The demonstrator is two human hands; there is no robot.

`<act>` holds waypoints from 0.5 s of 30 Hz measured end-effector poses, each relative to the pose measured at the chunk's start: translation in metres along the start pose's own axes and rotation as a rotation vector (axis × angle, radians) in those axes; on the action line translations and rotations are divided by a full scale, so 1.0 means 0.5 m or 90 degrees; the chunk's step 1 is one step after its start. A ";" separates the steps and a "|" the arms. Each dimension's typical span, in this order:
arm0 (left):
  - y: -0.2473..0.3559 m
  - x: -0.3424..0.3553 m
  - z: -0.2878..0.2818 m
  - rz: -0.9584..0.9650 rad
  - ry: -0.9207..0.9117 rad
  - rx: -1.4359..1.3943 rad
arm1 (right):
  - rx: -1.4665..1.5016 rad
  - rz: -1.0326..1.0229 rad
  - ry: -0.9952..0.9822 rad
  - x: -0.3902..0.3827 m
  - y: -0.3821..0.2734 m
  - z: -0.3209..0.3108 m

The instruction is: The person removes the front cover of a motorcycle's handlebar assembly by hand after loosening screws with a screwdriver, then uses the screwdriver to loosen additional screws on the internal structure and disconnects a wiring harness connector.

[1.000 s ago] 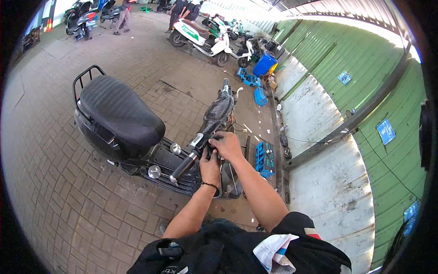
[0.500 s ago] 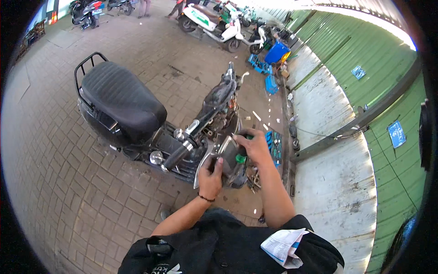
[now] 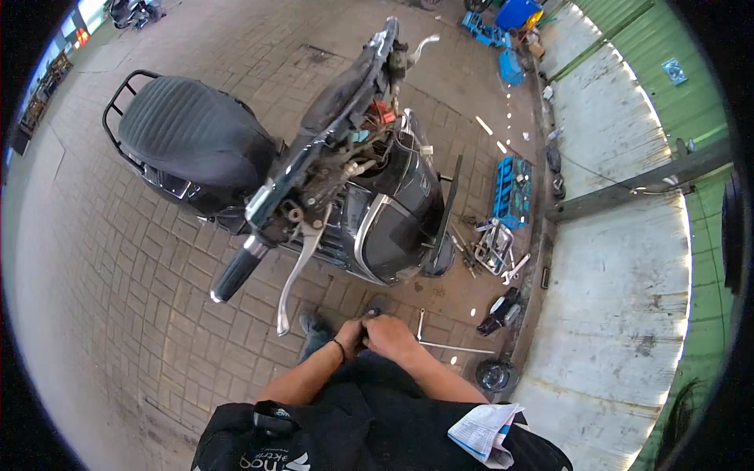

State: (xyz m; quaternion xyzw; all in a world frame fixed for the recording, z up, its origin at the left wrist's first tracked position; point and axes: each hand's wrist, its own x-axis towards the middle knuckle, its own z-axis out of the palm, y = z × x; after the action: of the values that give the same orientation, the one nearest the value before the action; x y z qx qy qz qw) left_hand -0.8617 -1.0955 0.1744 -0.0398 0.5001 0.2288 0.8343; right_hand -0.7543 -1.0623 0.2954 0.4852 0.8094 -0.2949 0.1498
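Right hand (image 3: 390, 337) low by knees, closed over small dark thing (image 3: 367, 315); what it is, unclear. Left hand (image 3: 351, 336) pressed against it, grip hidden. Scooter (image 3: 345, 180) just ahead, brake lever (image 3: 298, 271) hanging near head: could snag on rising. Loose wrench (image 3: 420, 323) underfoot, trip risk. Brick paving (image 3: 118, 298), green fence (image 3: 691, 94) right.

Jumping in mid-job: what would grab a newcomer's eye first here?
The dark scooter with its front stripped, wiring bare behind the handlebar, fills the middle of the brick paving. Below it, the left hand and right hand meet low over something small and dark. Tools and a blue tray lie scattered to the right by the wall.
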 end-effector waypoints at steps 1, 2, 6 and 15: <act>-0.031 0.057 -0.038 0.084 -0.059 -0.025 | 0.035 0.013 0.010 0.004 0.015 0.026; -0.037 0.101 -0.069 0.154 -0.018 0.169 | 0.061 0.021 0.021 0.013 0.040 0.043; -0.044 0.376 -0.255 0.097 0.160 0.057 | 0.157 0.105 -0.029 -0.010 0.190 0.155; 0.170 0.677 -0.296 0.134 0.368 -0.097 | 0.476 0.540 -0.338 -0.361 0.631 0.387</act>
State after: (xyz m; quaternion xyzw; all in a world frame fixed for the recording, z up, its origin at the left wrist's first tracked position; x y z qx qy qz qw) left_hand -0.8843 -0.9475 -0.1741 -0.1139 0.6990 0.3300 0.6241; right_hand -0.3996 -1.1965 0.1346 0.6943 0.3237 -0.5834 0.2698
